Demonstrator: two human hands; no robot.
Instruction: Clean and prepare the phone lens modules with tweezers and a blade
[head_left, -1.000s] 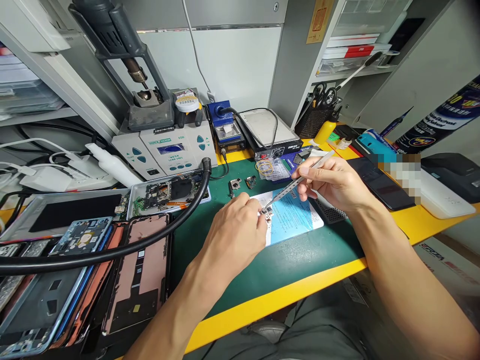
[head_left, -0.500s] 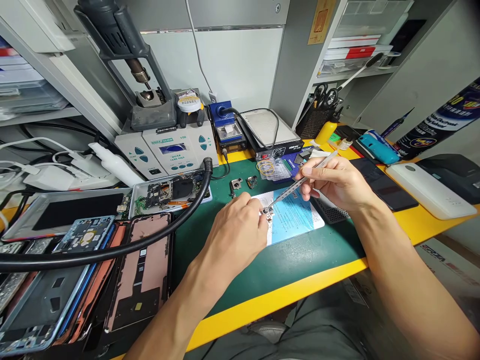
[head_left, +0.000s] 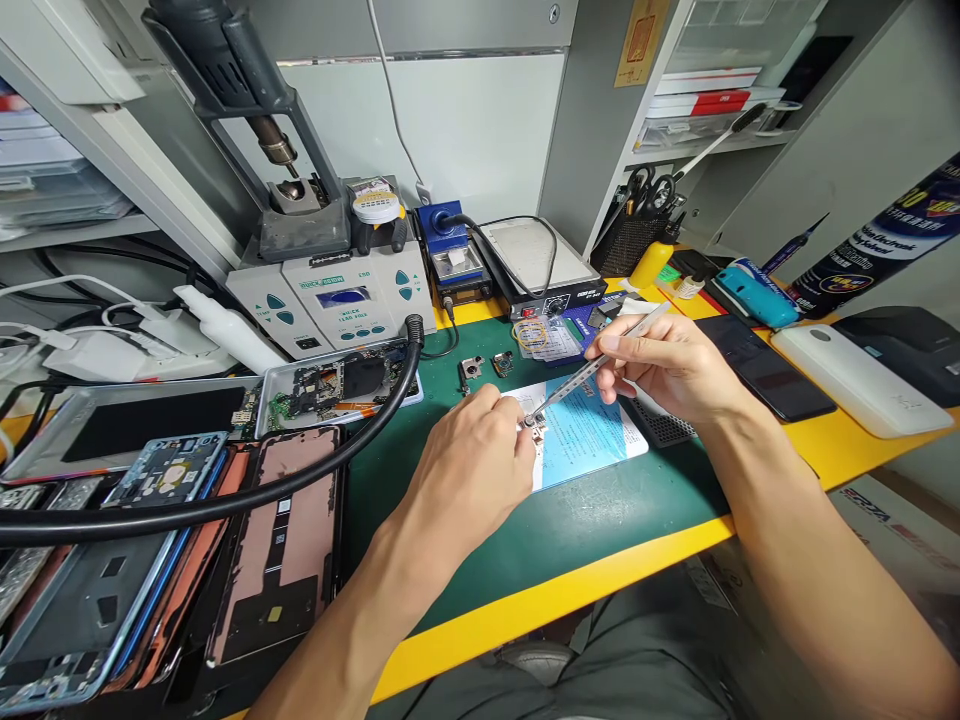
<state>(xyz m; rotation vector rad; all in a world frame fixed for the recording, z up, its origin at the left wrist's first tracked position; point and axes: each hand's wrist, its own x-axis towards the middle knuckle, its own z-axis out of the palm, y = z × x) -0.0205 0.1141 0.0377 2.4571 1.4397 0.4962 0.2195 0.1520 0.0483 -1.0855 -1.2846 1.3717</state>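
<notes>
While the left hand [head_left: 469, 465] is pinching a small metal part [head_left: 534, 428] on the blue card [head_left: 581, 435], the right hand [head_left: 664, 365] is gripping tweezers [head_left: 592, 368]. Their tips are touching the part, near the worktop's [head_left: 600, 520] middle.

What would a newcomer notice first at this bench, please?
At the centre, the left hand pins a small part on a blue sheet while the right hand holds tweezers to it. A thick black hose sweeps from the grey rework station across stripped phone frames at left.

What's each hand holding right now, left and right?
Left hand: closed, pinching a small metal part.
Right hand: closed on tweezers, tips at the part.
</notes>
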